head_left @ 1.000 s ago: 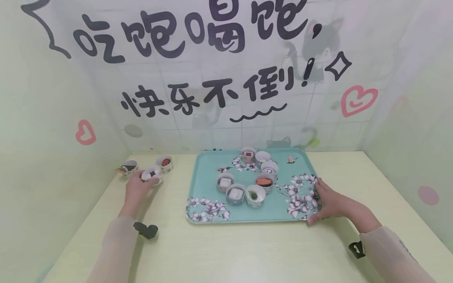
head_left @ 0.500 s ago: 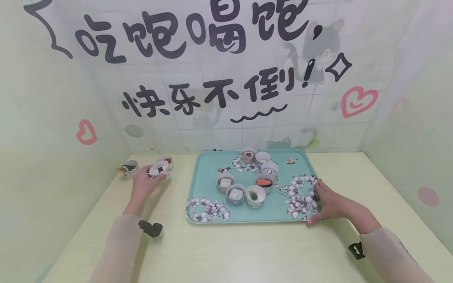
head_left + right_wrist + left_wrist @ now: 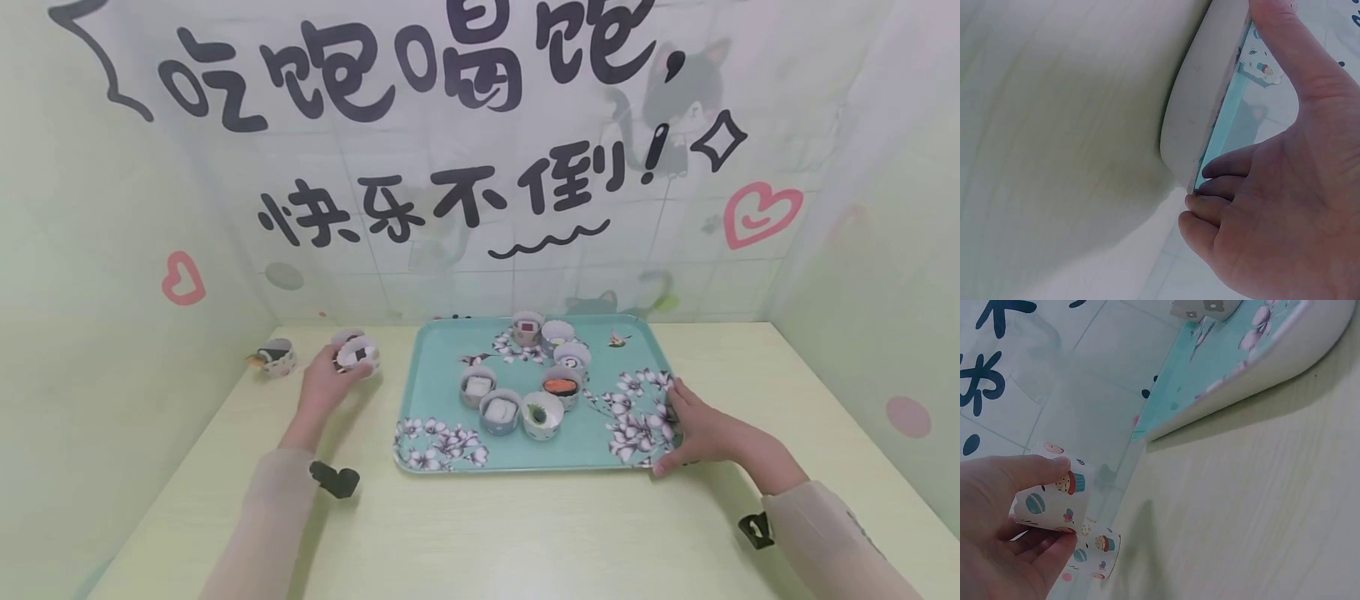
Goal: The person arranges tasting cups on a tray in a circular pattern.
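In the head view my left hand holds a small paper baking cup with a white-and-black toy sushi piece inside. In the left wrist view, thumb and fingers pinch this cupcake-printed cup at its side. Another cup stands behind it, partly hidden. My right hand holds the right front corner of a turquoise floral tray, its thumb at the front edge and fingers along the right rim. The right wrist view shows bent fingertips right at the tray rim.
On the tray stand several cups, among them one with an orange-topped sushi and one with a green piece. Farther left on the table sits a cup with a shrimp-tailed piece. A printed wall closes the back.
My left hand has moved right with its cup, away from the shrimp-tailed piece's cup and in front of the red-topped one. The right hand and tray have stayed put.
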Available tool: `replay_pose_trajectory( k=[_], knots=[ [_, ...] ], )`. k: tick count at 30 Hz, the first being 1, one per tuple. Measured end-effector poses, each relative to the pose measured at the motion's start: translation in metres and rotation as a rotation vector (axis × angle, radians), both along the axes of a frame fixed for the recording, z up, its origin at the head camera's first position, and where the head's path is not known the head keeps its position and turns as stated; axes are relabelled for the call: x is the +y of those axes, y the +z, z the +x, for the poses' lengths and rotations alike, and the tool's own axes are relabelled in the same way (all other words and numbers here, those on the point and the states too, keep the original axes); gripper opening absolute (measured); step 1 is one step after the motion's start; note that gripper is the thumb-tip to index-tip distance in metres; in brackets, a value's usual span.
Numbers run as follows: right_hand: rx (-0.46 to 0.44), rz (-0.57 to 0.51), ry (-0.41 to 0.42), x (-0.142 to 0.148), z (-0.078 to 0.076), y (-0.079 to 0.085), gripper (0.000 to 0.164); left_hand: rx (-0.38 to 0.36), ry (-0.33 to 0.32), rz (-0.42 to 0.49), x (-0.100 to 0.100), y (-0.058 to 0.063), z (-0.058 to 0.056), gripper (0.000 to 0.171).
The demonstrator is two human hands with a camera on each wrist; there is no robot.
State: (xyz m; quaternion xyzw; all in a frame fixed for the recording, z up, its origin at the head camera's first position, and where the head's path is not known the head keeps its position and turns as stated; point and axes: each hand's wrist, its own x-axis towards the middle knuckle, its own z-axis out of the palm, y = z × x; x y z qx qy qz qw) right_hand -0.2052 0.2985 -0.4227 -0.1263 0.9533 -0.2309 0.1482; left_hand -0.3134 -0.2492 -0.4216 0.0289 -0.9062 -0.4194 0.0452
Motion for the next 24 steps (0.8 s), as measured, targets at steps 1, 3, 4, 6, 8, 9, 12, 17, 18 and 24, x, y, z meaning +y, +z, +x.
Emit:
replay_pose_trajectory(
  k=[1, 3, 4, 6, 8, 9, 12, 17, 18, 24],
  knots=[
    [-0.001, 0.0, -0.001, 0.0, 0.0, 0.0, 0.139, 0.001, -0.007, 0.003, 0.002, 0.0, -0.001, 0.067],
    [-0.004, -0.004, -0.003, 0.0, 0.0, 0.0, 0.139, 0.009, -0.018, 0.012, 0.006, 0.0, -0.002, 0.067],
    [-0.005, -0.004, -0.005, 0.0, 0.0, 0.0, 0.139, 0.009, -0.026, 0.018, 0.008, 0.0, -0.003, 0.067],
    [-0.004, -0.002, -0.005, 0.0, 0.001, 0.0, 0.139, 0.003, -0.037, 0.028, 0.012, 0.0, -0.005, 0.068],
    [-0.001, 0.0, -0.006, 0.0, 0.001, 0.0, 0.14, -0.001, -0.048, 0.029, 0.017, -0.001, -0.007, 0.069],
    [0.0, 0.001, -0.005, 0.0, 0.001, -0.001, 0.14, -0.003, -0.056, 0.029, 0.019, -0.001, -0.008, 0.069],
    [0.001, 0.002, -0.005, 0.001, 0.001, -0.001, 0.14, 0.0, -0.076, 0.028, 0.025, -0.002, -0.01, 0.068],
    [0.0, -0.004, -0.004, 0.0, 0.0, -0.002, 0.14, 0.011, -0.099, 0.025, 0.038, -0.002, -0.013, 0.065],
    [0.001, -0.003, -0.004, 0.001, -0.001, -0.002, 0.14, 0.015, -0.103, 0.021, 0.041, -0.002, -0.014, 0.065],
    [0.013, 0.0, 0.0, 0.0, -0.001, -0.001, 0.14, 0.026, -0.117, 0.024, 0.06, -0.001, -0.018, 0.062]
  ],
)
